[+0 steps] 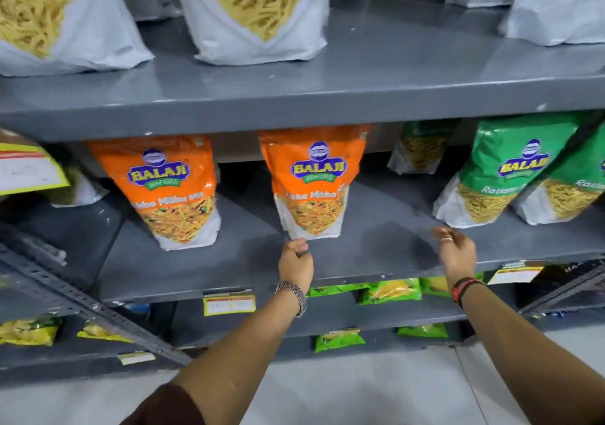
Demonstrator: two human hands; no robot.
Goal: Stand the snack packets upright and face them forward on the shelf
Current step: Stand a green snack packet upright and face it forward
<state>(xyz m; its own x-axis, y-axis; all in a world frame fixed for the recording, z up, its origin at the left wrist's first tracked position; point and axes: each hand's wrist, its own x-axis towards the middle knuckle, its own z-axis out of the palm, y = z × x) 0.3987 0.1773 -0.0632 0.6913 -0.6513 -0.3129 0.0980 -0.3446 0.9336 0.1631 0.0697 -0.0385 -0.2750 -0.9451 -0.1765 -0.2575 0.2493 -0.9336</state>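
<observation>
Two orange Balaji snack packets stand upright on the grey middle shelf (376, 254), labels facing out: one at the left (170, 192), one in the middle (314, 185). My left hand (296, 261) pinches the bottom left corner of the middle orange packet. My right hand (456, 251) hovers over the bare shelf further right, fingers loosely apart and blurred, holding nothing. Two green Balaji packets (501, 175) lean at the right end of the same shelf, and a small green packet (420, 146) stands at the back.
White bags of yellow sticks (258, 15) stand on the shelf above. Small green and yellow packets (389, 290) lie on the lower shelves. Yellow price tags (229, 303) hang on the shelf edges. A slotted grey upright (82, 300) runs diagonally at the left.
</observation>
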